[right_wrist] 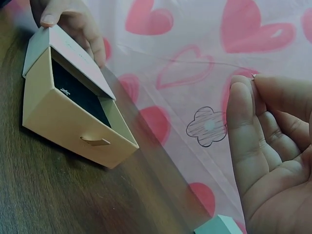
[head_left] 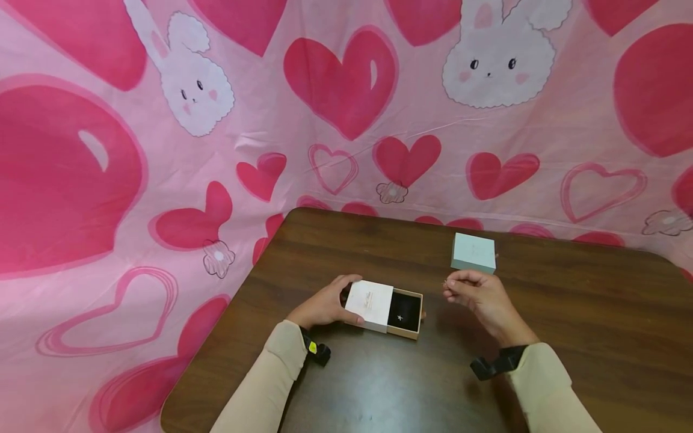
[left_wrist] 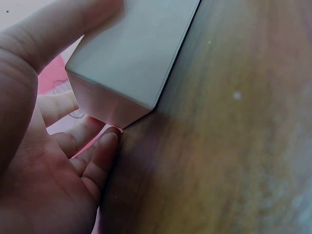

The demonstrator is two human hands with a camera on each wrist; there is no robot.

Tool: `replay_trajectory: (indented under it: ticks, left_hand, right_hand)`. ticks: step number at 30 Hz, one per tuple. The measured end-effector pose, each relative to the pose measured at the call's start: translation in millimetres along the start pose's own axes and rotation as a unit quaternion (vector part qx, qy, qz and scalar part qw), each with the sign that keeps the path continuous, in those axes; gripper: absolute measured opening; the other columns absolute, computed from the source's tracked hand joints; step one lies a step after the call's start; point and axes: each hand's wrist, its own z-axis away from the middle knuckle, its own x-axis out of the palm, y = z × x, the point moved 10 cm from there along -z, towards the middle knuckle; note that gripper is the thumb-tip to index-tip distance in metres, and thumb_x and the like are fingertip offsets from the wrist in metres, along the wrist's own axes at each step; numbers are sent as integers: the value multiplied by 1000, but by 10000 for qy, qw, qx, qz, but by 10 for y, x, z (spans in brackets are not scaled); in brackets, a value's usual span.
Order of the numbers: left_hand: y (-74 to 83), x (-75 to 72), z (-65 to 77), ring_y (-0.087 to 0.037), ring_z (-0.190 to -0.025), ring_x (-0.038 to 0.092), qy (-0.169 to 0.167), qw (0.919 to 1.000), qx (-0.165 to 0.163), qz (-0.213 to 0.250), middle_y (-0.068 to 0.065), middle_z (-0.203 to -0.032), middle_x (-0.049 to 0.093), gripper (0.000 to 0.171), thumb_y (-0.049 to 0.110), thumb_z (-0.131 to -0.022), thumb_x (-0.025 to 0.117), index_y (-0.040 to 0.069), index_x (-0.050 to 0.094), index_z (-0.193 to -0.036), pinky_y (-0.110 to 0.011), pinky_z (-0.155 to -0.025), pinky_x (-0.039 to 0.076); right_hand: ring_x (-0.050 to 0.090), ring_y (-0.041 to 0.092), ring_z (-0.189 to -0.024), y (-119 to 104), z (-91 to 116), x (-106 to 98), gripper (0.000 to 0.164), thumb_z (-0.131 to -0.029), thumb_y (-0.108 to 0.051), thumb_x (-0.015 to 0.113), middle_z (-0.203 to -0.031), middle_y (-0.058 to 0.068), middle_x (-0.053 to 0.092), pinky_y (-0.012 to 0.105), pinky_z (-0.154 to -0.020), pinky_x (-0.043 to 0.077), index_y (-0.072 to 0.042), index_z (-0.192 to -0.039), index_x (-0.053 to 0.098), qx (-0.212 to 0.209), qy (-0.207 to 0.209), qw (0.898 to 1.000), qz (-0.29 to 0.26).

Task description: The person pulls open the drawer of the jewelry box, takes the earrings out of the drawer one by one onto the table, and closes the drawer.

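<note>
So, pink cloth [head_left: 271, 90] behind brown table [head_left: 595, 337]; left grip [head_left: 323, 305] round box [head_left: 370, 302], right grip [head_left: 483, 300] apparently round trinket [right_wrist: 254, 75].

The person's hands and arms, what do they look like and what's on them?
Both the left hand and right hand are ungloved. The left sleeve and right sleeve are long, plain and pale beige. Each wrist carries a black device; the left device has a bright yellow patch, the right device shows none.

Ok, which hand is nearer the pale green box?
Right. The right hand is just on the near side of the pale green box, pinching a tiny item; the left hand is farther off to the left, gripping the white box.
</note>
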Motion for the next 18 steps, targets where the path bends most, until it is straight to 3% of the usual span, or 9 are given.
replay_trajectory:
  ticks: [3,9,14,18]
  left_hand:
    - [-3,0,0,-14,-105,38,-9,10000,-16,43,12,-125,35,98,59,-49,77,35,32,-133,-43,-89,32]
    - [10,-2,7,-14,-105,38,-31,10000,-12,87,12,-124,35,96,58,-49,77,37,31,-131,-43,-89,31]
    - [18,-6,2,-13,-104,38,-14,10000,2,54,12,-123,35,96,58,-50,77,37,31,-132,-42,-88,32]
    - [18,-5,2,-12,-104,39,-27,10000,-5,75,13,-122,35,96,58,-50,77,39,31,-131,-40,-88,32]
  right_hand:
    - [62,24,-77,3,7,-29,29,-85,-3,58,-89,17,62,35,-72,49,18,-103,49,-79,20,10000,16]
    - [62,21,-76,89,-19,-131,23,-86,-1,56,-87,15,62,33,-70,49,17,-100,52,-355,-55,9993,-84]
    - [62,22,-76,67,36,-171,33,-86,-4,58,-88,20,61,34,-69,49,21,-104,46,-82,261,9992,289]
    - [62,25,-77,208,6,-317,32,-84,-9,61,-91,22,61,35,-70,49,15,-103,52,23,385,9979,516]
